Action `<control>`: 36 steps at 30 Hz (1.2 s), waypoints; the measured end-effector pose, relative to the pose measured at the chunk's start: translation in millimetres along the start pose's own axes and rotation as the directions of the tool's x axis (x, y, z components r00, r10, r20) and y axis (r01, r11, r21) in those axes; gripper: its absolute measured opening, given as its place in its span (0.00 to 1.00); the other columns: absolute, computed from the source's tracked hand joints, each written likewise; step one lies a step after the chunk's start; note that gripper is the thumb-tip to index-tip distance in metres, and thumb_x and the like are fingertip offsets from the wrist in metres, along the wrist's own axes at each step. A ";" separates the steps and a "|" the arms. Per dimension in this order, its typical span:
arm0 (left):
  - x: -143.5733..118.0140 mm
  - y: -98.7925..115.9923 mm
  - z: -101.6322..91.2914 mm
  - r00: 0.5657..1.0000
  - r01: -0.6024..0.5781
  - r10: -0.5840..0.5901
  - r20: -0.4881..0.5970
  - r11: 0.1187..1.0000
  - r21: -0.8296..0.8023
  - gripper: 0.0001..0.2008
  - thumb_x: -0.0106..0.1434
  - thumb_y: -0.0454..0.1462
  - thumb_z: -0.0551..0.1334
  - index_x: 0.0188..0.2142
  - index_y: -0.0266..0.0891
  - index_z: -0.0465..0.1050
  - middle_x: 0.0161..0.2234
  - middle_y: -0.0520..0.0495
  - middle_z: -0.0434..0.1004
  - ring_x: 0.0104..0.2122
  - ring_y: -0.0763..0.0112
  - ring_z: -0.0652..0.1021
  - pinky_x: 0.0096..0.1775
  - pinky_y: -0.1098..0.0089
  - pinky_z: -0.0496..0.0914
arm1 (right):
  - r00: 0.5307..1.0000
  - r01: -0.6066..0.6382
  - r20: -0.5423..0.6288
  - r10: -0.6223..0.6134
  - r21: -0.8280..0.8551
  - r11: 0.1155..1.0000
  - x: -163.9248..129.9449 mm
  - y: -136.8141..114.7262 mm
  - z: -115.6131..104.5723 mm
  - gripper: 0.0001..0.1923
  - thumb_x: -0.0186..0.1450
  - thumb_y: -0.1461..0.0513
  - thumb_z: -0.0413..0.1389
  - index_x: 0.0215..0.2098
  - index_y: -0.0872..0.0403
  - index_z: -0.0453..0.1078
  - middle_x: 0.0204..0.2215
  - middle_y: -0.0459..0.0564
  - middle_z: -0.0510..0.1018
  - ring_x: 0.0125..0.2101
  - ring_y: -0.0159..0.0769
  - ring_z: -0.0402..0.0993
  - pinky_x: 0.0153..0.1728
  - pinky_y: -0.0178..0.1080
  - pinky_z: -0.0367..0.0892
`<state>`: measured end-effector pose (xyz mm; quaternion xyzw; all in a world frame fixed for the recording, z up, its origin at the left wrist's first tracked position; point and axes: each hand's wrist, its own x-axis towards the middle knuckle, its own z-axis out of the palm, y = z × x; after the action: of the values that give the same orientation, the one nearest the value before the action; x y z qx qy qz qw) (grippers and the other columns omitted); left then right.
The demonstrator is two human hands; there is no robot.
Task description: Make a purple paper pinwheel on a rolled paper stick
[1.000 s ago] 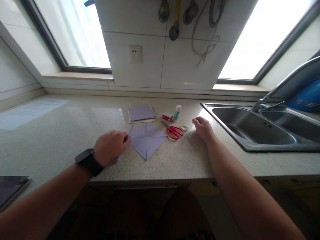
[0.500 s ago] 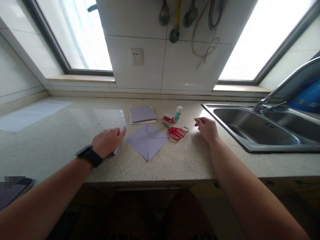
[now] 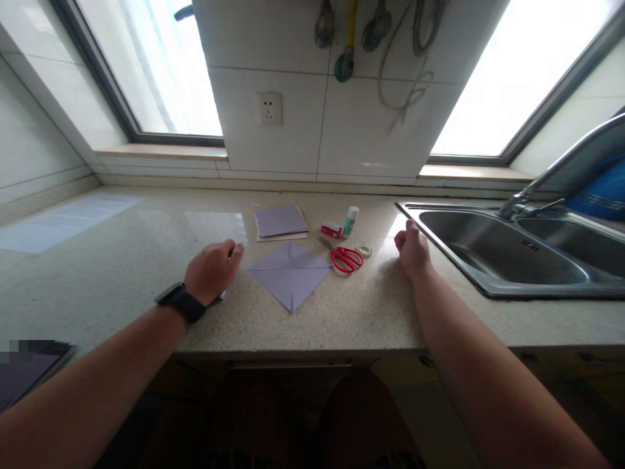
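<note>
Head view: looking down on a speckled counter (image 3: 122,273) with both arms reaching forward.
Paper: a lilac square sheet (image 3: 291,272) is lying flat on the counter between the hands, turned like a diamond, with crossing fold creases showing.
How it is likely handling: judging by its look, it is very light, thin and limp, creasing easily and sliding readily on the smooth stone; it is probably best taken by a corner or edge, pinched gently, or pressed flat with fingertips.
Left hand (image 3: 211,271): resting palm down at 9 o'clock of the sheet, just beside it, fingers loosely curled; a small lilac scrap (image 3: 222,296) is peeking out under it, and whether it is being gripped cannot be told. A dark watch (image 3: 180,303) is sitting on the wrist.
Right hand (image 3: 413,249): curling into a loose fist near the sink (image 3: 488,286) rim, at 3 o'clock of the sheet, well apart, holding nothing.
Nearby: red scissors (image 3: 346,258) and a tape roll (image 3: 363,250) are lying at 2 o'clock; a glue stick (image 3: 349,221), a small red box (image 3: 331,229) and a paper stack (image 3: 280,221) are sitting toward 12 o'clock.
</note>
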<state>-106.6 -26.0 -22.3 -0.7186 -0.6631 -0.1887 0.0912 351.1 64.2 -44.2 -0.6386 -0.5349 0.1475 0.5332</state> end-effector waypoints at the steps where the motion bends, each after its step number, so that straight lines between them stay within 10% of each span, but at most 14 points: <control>1: 0.3 -0.7 0.3 1.000 0.000 0.000 -0.012 1.000 -0.008 0.22 0.75 0.45 0.44 0.32 0.41 0.70 0.31 0.41 0.78 0.34 0.59 0.76 0.36 0.63 0.63 | 1.000 -0.002 -0.002 0.002 0.010 1.000 1.4 1.1 0.7 0.35 0.71 0.40 0.38 0.16 0.50 0.63 0.13 0.45 0.63 0.19 0.35 0.59 0.25 0.40 0.56; 8: 2.1 -4.1 1.3 0.999 0.002 -0.004 -0.039 0.998 -0.059 0.20 0.74 0.44 0.45 0.31 0.41 0.68 0.30 0.42 0.77 0.33 0.59 0.75 0.36 0.63 0.64 | 0.998 -0.061 0.035 0.059 0.059 0.996 7.7 10.4 7.7 0.25 0.72 0.47 0.48 0.28 0.55 0.72 0.20 0.44 0.69 0.21 0.32 0.65 0.25 0.38 0.62; 15: -0.7 -0.5 3.2 0.998 -0.052 0.048 -0.045 0.995 -0.083 0.19 0.74 0.44 0.46 0.32 0.41 0.69 0.30 0.43 0.77 0.34 0.60 0.75 0.38 0.63 0.65 | 0.986 -0.126 0.115 0.119 0.055 0.990 7.1 16.0 8.9 0.17 0.72 0.55 0.58 0.55 0.56 0.70 0.51 0.54 0.76 0.45 0.41 0.77 0.45 0.48 0.76; 36: -3.7 0.1 5.9 0.994 -0.086 0.078 -0.078 0.990 -0.114 0.17 0.74 0.43 0.47 0.31 0.42 0.66 0.29 0.44 0.75 0.33 0.61 0.74 0.37 0.63 0.66 | 0.991 -0.062 0.107 0.076 -0.126 0.990 6.5 8.4 6.6 0.13 0.72 0.55 0.57 0.45 0.57 0.73 0.39 0.49 0.79 0.36 0.35 0.78 0.39 0.42 0.76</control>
<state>-105.8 -27.1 -29.1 -0.7420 -0.6170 -0.2495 0.0810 353.0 74.4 -51.3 -0.6791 -0.5495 0.1683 0.4567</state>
